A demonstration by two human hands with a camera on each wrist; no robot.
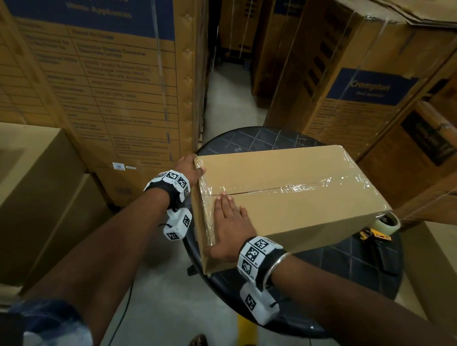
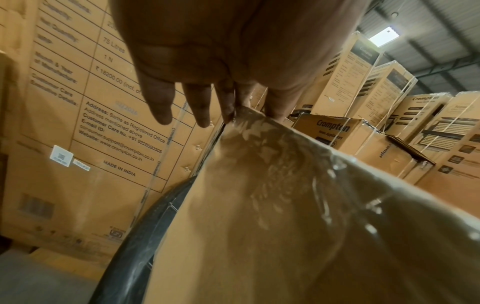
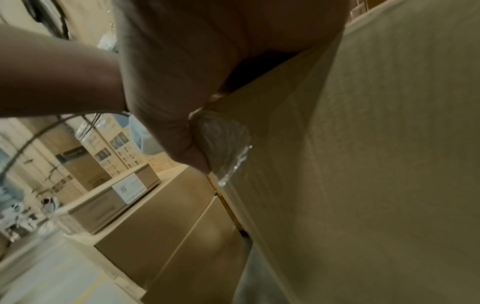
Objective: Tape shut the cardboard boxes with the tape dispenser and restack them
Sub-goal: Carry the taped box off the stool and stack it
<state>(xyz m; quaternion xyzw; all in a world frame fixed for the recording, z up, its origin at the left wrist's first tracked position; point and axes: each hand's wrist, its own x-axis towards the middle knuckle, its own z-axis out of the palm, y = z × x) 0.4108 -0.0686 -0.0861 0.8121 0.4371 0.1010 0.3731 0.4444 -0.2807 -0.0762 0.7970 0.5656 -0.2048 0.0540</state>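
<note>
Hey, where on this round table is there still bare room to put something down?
Bare patches on the round table: a near strip below the cardboard box, left of the tape dispenser, and a far sliver behind the box. The right edge is crowded.

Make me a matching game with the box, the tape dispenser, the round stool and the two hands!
Things:
1. cardboard box
2. tape dispenser
3. right hand
4. left hand

Places or states:
A. lies on the round stool, by the box's right end
B. lies flat on the box top, beside the seam
C. holds the far left corner of the box
D. seam covered with shiny clear tape

Pairs: 1-D, 2-A, 3-B, 4-C
</note>
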